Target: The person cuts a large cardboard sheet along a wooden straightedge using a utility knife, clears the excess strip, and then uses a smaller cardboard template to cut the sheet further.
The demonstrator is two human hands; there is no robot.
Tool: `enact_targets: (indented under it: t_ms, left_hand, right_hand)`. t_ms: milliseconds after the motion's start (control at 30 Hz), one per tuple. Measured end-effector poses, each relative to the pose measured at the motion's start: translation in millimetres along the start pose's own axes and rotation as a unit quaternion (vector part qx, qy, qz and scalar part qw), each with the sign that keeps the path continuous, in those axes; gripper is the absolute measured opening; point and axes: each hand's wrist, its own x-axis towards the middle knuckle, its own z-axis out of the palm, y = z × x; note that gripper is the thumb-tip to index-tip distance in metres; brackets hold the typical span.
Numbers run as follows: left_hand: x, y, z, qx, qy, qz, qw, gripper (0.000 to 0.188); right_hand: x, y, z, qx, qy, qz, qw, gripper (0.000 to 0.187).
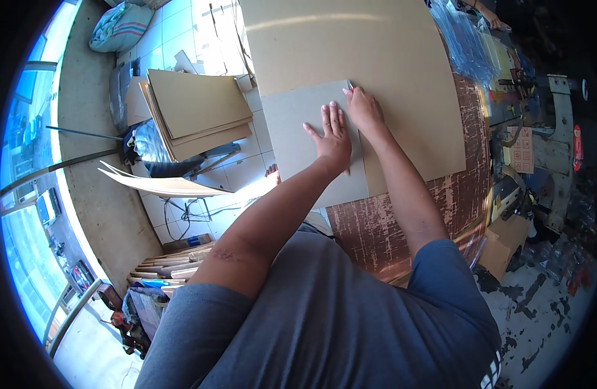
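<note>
My left hand [334,139] lies flat with fingers spread on a smaller greyish board [292,136]. Beneath that board is a large brown cardboard sheet [402,58], and the smaller one sticks out past its left edge. At the far right corner of the smaller board, my right hand [365,111] is closed beside the board's edge. A bit of red shows at its fingertips; most of what it grips is hidden, so I cannot make out its kind.
The sheets rest on a worn red-brown table [370,236]. Left of it stands a stack of cardboard sheets [201,104]; more boards [165,266] stand at lower left. A white sack [121,27] lies far left. Clear plastic [464,39] and another person's hand [489,14] are at far right.
</note>
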Motion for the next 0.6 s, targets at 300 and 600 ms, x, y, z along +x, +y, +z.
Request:
enact_targets:
  t_ms: [300,600]
  left_hand:
    - [-1,4,1,-0.004,-0.004,-0.001,1.000,0.152]
    - [3,0,7,0.007,0.018,-0.009,1.000,0.152]
  right_hand:
    - [9,4,-4,-0.015,-0.034,-0.010,0.999,0.048]
    - [-24,25,2,-0.007,-0.045,-0.033,0.998,0.051]
